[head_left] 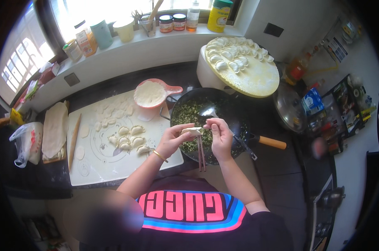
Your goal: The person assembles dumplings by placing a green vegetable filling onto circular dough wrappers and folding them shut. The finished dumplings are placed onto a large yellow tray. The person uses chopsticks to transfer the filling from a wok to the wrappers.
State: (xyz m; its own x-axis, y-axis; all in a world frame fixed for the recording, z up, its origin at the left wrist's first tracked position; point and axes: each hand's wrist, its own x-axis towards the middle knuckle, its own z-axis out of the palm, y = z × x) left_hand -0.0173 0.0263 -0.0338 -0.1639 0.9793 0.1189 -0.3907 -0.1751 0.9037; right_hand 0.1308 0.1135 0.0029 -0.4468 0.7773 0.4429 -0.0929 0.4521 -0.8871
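Person's left hand is pinching a half-folded dumpling right above the wok of chopped green filling. Right hand is curled just beside it, can't really tell if it's gripping anything. Chopsticks point down between both hands. Finished dumplings sit left on the pastry mat.

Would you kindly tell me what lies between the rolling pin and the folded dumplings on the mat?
In the head view, flat dough wrappers and white mat lie between the rolling pin and folded dumplings.
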